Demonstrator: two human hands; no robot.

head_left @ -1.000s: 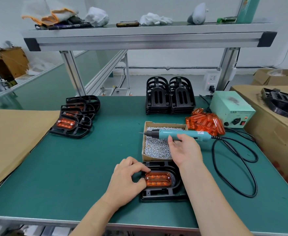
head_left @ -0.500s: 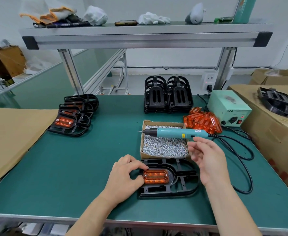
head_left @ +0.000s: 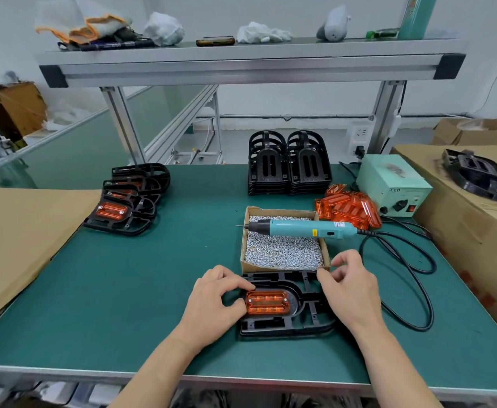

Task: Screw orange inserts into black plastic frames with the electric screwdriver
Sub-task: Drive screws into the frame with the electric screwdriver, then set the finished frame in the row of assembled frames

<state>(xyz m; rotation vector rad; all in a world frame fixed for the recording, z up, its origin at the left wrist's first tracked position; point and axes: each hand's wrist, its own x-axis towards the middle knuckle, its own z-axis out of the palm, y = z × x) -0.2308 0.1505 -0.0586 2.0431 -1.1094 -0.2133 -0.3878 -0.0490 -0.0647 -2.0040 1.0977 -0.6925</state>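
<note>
The right hand [head_left: 350, 290] has left the electric screwdriver [head_left: 300, 229] lying beyond its fingers, now loosely apart above the black frame [head_left: 282, 329]. The left hand [head_left: 212, 301] pinches the seated orange insert [head_left: 267, 302], likely already screwed.

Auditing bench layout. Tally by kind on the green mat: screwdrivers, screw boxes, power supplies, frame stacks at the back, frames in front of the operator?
electric screwdriver: 1
box of screws: 1
power supply: 1
stacks of black frames at the back: 2
black frame with orange insert, in front: 1
Total: 6
</note>
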